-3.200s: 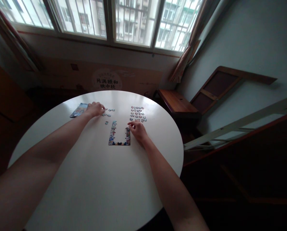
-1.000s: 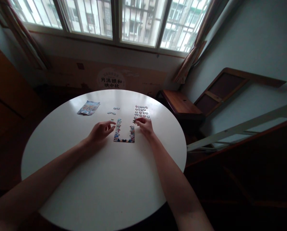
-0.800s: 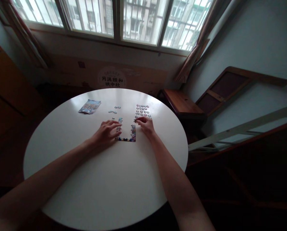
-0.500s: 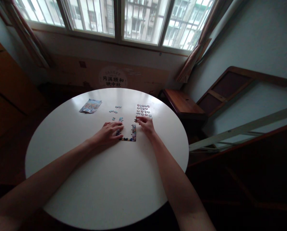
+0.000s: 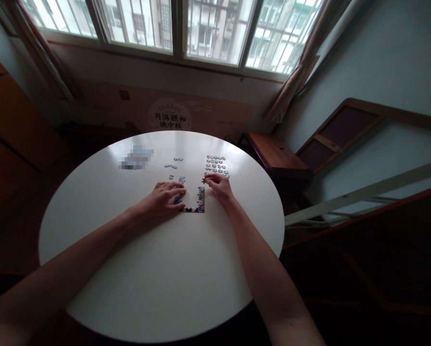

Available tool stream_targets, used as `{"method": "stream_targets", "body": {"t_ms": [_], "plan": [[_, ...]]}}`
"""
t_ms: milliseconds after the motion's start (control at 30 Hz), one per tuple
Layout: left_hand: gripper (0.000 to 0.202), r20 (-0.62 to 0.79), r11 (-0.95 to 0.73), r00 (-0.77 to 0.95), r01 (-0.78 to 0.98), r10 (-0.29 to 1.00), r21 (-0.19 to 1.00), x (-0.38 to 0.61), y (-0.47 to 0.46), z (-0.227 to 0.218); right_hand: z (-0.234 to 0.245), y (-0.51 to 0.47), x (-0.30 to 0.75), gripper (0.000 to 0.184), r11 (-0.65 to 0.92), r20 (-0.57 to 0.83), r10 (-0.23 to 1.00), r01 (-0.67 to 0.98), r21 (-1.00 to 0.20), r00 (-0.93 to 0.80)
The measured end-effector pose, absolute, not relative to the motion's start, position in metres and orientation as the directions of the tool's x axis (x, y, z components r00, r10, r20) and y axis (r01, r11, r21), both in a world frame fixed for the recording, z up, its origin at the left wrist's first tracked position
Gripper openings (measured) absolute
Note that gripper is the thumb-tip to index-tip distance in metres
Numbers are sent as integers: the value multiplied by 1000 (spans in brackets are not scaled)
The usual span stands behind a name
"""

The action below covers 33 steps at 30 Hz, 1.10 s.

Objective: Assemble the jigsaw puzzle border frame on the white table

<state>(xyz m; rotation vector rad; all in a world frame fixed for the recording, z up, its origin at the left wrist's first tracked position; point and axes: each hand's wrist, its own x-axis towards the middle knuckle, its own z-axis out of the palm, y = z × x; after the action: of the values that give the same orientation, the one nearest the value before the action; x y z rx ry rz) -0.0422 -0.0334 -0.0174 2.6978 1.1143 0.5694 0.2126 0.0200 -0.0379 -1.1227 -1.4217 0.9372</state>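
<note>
A partly joined jigsaw puzzle (image 5: 201, 199) lies on the white round table (image 5: 158, 269), its joined pieces forming a U-shaped border. My left hand (image 5: 161, 198) rests with spread fingers over the left side of that border and hides part of it. At the top of the right side, my right hand (image 5: 218, 185) pinches a small puzzle piece (image 5: 204, 180) between thumb and fingers. Just beyond it, several loose pieces (image 5: 215, 166) lie in rows. A few more loose pieces (image 5: 171, 166) lie past my left hand.
A pixelated, blurred flat item (image 5: 136, 157) lies at the table's far left. Beyond the table's right edge stands a wooden stool or bench (image 5: 276, 151), with a wooden panelled frame (image 5: 340, 127) against the wall. Barred windows (image 5: 211, 33) run along the back.
Almost nothing has moved. Both hands keep their places, with the right still pinching the puzzle piece; the view has shifted very slightly.
</note>
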Motion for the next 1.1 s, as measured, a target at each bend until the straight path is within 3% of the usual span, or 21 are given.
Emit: {"method": "stream_targets", "body": {"t_ms": [400, 633, 1100], "plan": [[53, 313, -745, 676, 602, 667, 288, -44, -36, -13, -36, 18, 212, 15, 292, 289, 956, 195, -937, -44], [30, 434, -646, 500, 697, 750, 312, -38, -29, -23, -36, 14, 209, 12, 303, 293, 953, 285, -909, -78], [36, 332, -616, 521, 696, 787, 369, -38, -29, -20, -32, 10, 212, 10, 314, 298, 949, 349, -883, -101]]}}
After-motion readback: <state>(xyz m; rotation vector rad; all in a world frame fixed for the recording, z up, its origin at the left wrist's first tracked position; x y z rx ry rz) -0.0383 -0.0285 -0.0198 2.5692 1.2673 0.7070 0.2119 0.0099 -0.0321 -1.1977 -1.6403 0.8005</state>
